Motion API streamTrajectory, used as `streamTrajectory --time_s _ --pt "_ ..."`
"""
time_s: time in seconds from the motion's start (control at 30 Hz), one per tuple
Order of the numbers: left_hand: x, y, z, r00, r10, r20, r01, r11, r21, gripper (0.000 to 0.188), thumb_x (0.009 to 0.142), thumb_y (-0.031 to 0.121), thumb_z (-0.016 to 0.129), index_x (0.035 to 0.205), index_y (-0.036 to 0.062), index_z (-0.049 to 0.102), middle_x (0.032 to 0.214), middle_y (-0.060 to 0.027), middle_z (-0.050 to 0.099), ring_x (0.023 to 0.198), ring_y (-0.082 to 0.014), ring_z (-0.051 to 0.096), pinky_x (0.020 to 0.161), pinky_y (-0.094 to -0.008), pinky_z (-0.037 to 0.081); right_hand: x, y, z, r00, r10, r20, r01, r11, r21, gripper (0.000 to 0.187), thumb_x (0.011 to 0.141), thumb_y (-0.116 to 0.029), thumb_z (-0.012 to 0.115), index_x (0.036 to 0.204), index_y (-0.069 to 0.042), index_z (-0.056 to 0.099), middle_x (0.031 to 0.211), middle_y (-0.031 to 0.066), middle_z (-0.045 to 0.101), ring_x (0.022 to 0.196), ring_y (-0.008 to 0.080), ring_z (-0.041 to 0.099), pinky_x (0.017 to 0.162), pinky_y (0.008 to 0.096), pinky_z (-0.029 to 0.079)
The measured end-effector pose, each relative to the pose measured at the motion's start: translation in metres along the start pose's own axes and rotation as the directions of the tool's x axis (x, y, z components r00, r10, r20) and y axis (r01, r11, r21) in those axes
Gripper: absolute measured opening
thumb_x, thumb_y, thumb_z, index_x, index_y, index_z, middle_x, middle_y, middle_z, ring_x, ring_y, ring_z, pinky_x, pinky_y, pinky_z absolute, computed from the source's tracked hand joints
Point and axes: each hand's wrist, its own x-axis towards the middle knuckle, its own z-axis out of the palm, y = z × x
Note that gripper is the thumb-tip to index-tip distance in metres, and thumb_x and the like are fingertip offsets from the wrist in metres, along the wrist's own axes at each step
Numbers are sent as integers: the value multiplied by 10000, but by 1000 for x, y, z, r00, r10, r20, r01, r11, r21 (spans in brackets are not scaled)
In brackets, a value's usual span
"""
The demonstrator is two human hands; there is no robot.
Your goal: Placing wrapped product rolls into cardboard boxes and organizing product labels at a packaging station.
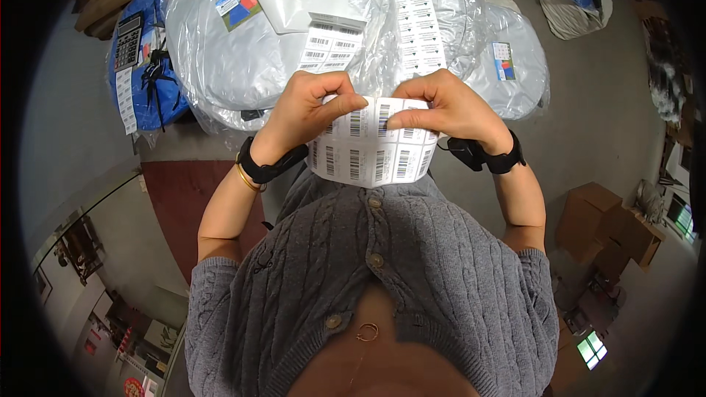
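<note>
Between my two hands is a white sheet of barcode labels (368, 165), its lower part hanging in front of my grey cardigan. My left hand (312, 106) pinches its upper left edge between thumb and fingers. On the upper right, my right hand (445, 106) grips the same sheet, thumb lying over the labels. Just beyond lies another barcode label sheet (331, 48) on large silver bundles wrapped in clear plastic (220, 66). A long strip of printed labels (417, 18) rests on the plastic to the right.
Left, a calculator (128, 43) and black cords (156, 77) lie on a blue wrapped bundle (173, 103). A crumpled white backing sheet (283, 4) is on the silver bundles. Cardboard boxes (588, 217) stand on the floor at right; a white sack (577, 11) sits far right.
</note>
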Motion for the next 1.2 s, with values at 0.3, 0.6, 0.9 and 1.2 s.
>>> streamTrajectory --time_s 0.3,0.6,0.9,1.2 --pt "4 4 -2 998 17 -59 -5 978 207 250 784 233 726 664 38 626 488 -63 506 412 -139 412 422 -264 328 2 14 5 1000 7 -28 -10 994 -109 302 828 -293 693 764 1 668 541 75 554 479 113 445 472 288 370" --pt "1 -9 11 999 25 -44 -18 988 153 230 785 215 723 671 35 635 509 -44 525 452 -86 419 444 -251 326 -12 23 10 997 44 -65 -46 999 -29 228 832 -252 694 825 -25 708 592 40 620 520 67 504 487 248 392" --pt "3 4 -23 998 -31 -47 40 977 209 209 837 167 659 709 4 633 532 13 527 504 -48 407 464 -229 324 -22 45 -7 972 111 -209 -87 989 120 203 862 -200 661 809 -5 682 638 -2 621 578 30 539 516 200 407" --pt "82 -110 -121 988 155 0 -71 450 -890 332 971 322 480 969 5 581 874 -76 612 768 -168 552 692 -287 449 -61 55 -36 908 173 -380 -40 942 332 225 914 -176 589 963 36 647 757 -10 634 669 20 548 577 176 421"
